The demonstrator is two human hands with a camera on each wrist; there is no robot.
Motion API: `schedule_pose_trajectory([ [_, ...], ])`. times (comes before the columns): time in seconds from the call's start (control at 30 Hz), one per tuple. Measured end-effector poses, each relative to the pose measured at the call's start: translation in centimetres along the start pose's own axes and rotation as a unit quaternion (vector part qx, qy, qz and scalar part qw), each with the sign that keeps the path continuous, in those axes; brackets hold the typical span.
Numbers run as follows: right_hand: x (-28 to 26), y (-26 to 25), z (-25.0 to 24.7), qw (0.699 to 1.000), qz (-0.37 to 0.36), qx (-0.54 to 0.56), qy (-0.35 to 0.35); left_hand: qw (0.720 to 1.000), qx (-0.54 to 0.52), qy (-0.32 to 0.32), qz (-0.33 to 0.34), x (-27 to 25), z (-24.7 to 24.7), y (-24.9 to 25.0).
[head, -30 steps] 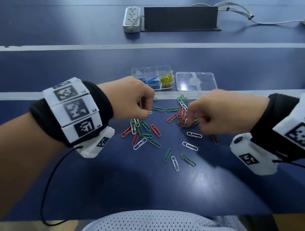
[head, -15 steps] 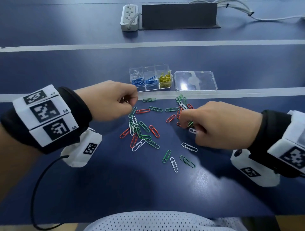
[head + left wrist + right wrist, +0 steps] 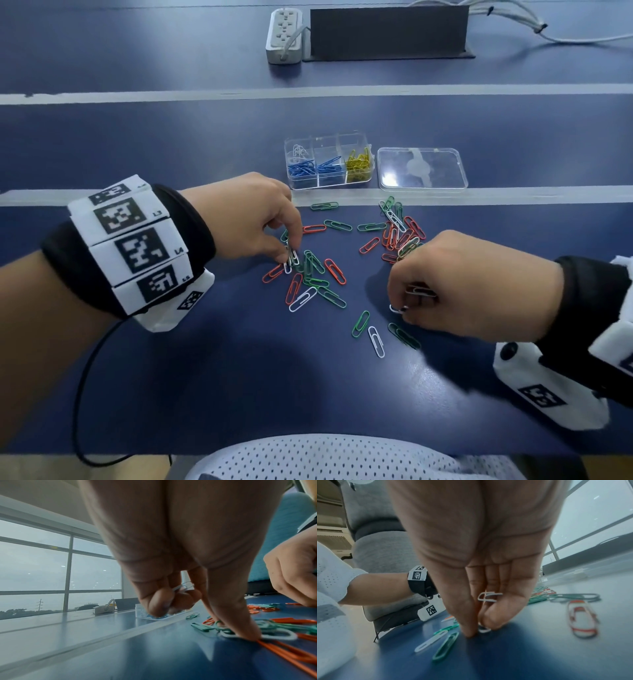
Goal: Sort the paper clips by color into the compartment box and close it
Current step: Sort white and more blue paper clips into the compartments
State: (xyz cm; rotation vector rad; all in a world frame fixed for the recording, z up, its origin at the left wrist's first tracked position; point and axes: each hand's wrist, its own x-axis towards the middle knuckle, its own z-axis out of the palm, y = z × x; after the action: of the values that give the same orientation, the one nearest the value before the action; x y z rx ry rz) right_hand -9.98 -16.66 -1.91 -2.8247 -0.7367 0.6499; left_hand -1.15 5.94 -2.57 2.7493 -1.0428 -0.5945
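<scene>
Head view: our left hand (image 3: 246, 219) pinches a white paper clip (image 3: 291, 260) at the pile's left edge, its long axis running away from us; the compartment box (image 3: 329, 161) sits beyond the fingertips.

Left wrist: more white clips (image 3: 182, 587) tucked in curled fingers.

Right wrist: our right hand (image 3: 481, 563) pinches a white clip (image 3: 483, 629) against the table, another white clip (image 3: 489, 596) lying crosswise in the palm.

Both forearms bare, each wrist wrapped in a black band (image 3: 191, 219) carrying white blocks printed with black square codes (image 3: 118, 214). White camera housings (image 3: 544, 387) hang beneath, a thin black cable (image 3: 82, 377) loops off the left, white perforated shirt (image 3: 308, 459) below.
</scene>
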Motion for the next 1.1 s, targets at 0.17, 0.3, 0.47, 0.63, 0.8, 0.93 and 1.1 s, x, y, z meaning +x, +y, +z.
schedule_pose_trajectory([
  [0.17, 0.2, -0.7, -0.6, 1.000, 0.003, 0.016, 0.000, 1.000, -0.024, 0.019, -0.005, -0.3, 0.2, -0.3],
  [0.3, 1.4, -0.9, -1.5, 0.998, 0.009, 0.061, 0.034, 0.997, -0.061, 0.027, -0.026, -0.7, 0.0, 0.0],
  [0.47, 4.3, -1.0, -2.3, 0.987, 0.051, 0.143, 0.052, 0.993, -0.097, 0.048, -0.047, -0.6, 0.1, -0.3],
  [0.63, 6.2, -1.7, -2.9, 0.984, 0.050, 0.157, 0.065, 0.993, -0.097, 0.055, -0.050, -0.7, 0.4, -1.0],
  [0.8, 8.0, -3.4, -3.1, 0.993, 0.000, 0.076, 0.093, 0.999, -0.027, 0.037, -0.013, -0.9, 0.6, -0.7],
  [0.93, 9.5, -4.1, -3.1, 0.996, -0.017, -0.010, 0.089, 0.999, 0.032, 0.013, -0.012, -0.5, 0.6, -0.5],
  [1.1, 9.8, -4.6, -3.2, 0.996, -0.011, -0.058, 0.064, 0.999, 0.028, 0.019, -0.007, -0.8, 0.7, -0.5],
])
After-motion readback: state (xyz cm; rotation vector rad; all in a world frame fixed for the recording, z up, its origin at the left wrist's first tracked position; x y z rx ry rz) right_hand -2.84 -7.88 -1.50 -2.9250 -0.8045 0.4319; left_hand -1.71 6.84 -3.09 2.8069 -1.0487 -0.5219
